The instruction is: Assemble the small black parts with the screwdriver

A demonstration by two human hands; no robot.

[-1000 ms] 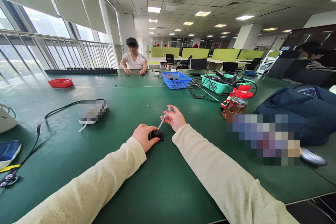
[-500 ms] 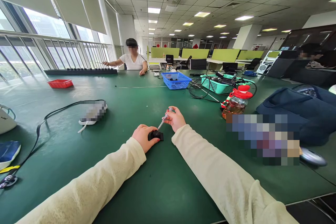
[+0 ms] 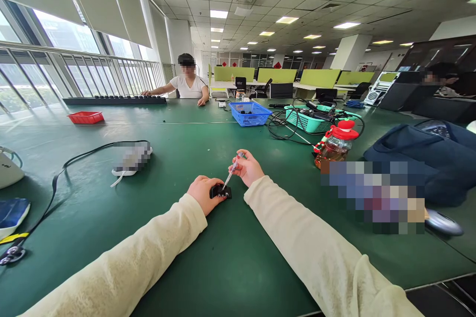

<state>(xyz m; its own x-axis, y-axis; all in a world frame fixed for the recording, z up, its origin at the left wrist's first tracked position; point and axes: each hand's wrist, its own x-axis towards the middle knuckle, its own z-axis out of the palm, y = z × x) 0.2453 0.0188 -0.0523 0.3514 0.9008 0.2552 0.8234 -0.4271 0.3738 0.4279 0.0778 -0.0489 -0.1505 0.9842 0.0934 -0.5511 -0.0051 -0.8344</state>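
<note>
My left hand (image 3: 204, 194) is closed on a small black part (image 3: 225, 192) lying on the green tabletop. Its thumb presses along the near side, and the hand hides the part's left end. In my right hand (image 3: 248, 168), a slim screwdriver (image 3: 232, 173) with a clear handle is pinched between fingers and thumb. It leans toward the left hand, its tip down at the top of the black part. What the tip meets is too small to make out.
Beyond my hands stand a blue basket (image 3: 250, 120), a green basket (image 3: 303, 121) with black cables, and a red-lidded bottle (image 3: 334, 143). A dark blue bag (image 3: 427, 163) lies right. A red tray (image 3: 86, 118) is far left. A person (image 3: 190, 86) sits across the table.
The screwdriver's tip has moved slightly down and toward me on the black part, and the right hand has shifted a little. My left hand stays in place.
</note>
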